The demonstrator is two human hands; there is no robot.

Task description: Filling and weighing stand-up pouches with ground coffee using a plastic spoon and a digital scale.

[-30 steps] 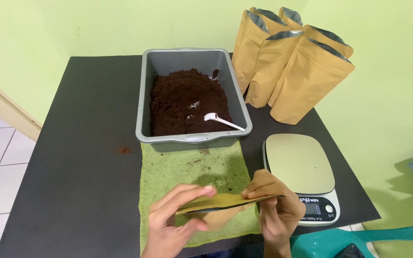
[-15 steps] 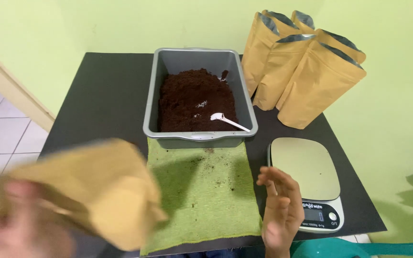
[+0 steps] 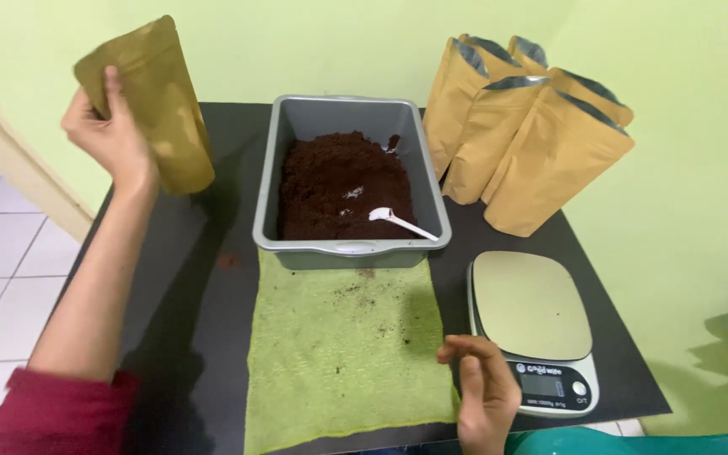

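While my left hand [image 3: 109,133] grips the upright brown pouch [image 3: 147,101] above the table's [image 3: 170,278] left edge, my right hand [image 3: 484,404] hovers loose-fingered, empty, by the front edge.

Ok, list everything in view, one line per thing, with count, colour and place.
pouch: one, tan, raised at the far left, above the table edge
open pouches: about five, tan with silvery insides, standing at the table's far right
tub: one, grey, centre of the table, holding dark brown powder
spoon: one, white, lying on the powder near the tub's front right
cloth: one, green, speckled with crumbs, in front of the tub
kitchen scale: one, cream top, right of the cloth
table: one, black
left hand: holds the raised pouch, red sleeve
right hand: empty, fingers curled, by the scale
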